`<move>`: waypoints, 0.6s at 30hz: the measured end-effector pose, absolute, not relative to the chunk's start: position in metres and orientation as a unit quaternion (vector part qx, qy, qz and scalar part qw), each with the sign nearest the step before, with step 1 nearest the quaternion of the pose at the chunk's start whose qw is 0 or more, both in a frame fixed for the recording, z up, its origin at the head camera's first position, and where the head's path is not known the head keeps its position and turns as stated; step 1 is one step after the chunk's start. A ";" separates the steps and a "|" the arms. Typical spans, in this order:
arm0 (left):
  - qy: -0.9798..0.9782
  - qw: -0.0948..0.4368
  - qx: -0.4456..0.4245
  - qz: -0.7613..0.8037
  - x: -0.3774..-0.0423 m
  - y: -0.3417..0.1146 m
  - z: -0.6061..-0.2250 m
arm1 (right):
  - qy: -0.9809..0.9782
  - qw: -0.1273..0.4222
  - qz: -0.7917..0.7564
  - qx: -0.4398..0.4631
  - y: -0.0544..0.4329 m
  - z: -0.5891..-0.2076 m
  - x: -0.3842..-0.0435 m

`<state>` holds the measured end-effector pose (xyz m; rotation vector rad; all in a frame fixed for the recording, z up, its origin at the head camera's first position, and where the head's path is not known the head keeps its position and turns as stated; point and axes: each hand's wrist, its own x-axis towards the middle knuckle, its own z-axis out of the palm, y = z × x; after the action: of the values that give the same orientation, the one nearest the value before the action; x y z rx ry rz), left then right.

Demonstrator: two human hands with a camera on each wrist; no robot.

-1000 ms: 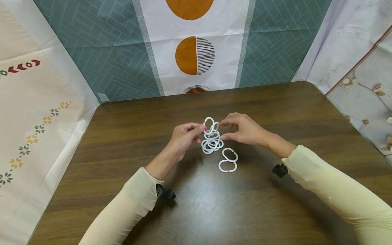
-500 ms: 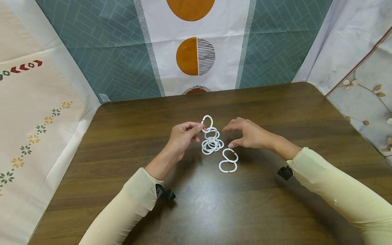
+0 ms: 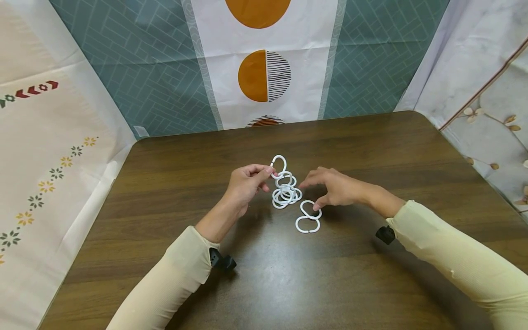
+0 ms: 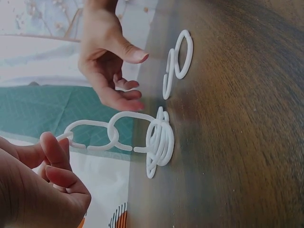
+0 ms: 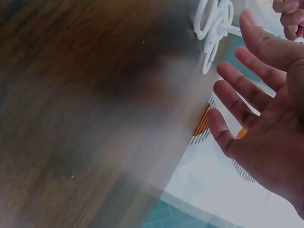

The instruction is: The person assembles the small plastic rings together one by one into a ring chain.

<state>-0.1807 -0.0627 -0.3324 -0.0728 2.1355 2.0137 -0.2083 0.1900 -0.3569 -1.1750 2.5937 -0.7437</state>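
White plastic C-shaped curtain rings, each with a small gap, are hooked into a chain (image 4: 92, 124). My left hand (image 3: 249, 183) pinches the chain's top ring (image 3: 279, 161) between thumb and fingertips. From there the links hang down to a small heap of rings (image 3: 284, 196) on the table. Two more rings (image 3: 307, 224) lie nearer me, forming a figure eight. Over them is my right hand (image 3: 336, 187), its fingers spread and nothing between them; in the head view its thumb tip overlaps the upper ring, while the left wrist view shows the thumb above the table.
The brown wooden table (image 3: 198, 284) has rounded far corners. Behind it hangs a teal and white cloth (image 3: 156, 82) with orange circles. Patterned cloths hang at the left (image 3: 49, 151) and right (image 3: 486, 105). Each wrist carries a small black camera.
My right hand has left the chain and moved down and nearer me, over the two rings. The ring it was beside has dropped into line below my left hand, which keeps its pinch.
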 end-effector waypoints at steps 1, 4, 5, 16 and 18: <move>0.724 0.102 -0.025 0.682 -0.181 -0.063 -0.332 | 0.877 0.106 -0.246 -0.398 0.190 -0.357 -0.208; 0.722 0.102 -0.024 0.683 -0.181 -0.063 -0.333 | 0.877 0.122 -0.223 -0.407 0.189 -0.360 -0.206; 0.722 0.102 -0.024 0.684 -0.181 -0.063 -0.333 | 0.877 0.126 -0.215 -0.411 0.188 -0.361 -0.206; 0.727 0.105 -0.022 0.678 -0.181 -0.062 -0.334 | 0.876 0.113 -0.160 -0.440 0.186 -0.365 -0.200; 0.728 0.105 -0.021 0.678 -0.181 -0.062 -0.334 | 0.875 0.110 -0.156 -0.445 0.186 -0.365 -0.200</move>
<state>-0.1815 -0.0617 -0.3344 -0.0620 2.1444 1.9968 -0.1998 0.1855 -0.3650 -1.3070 2.5727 -0.4581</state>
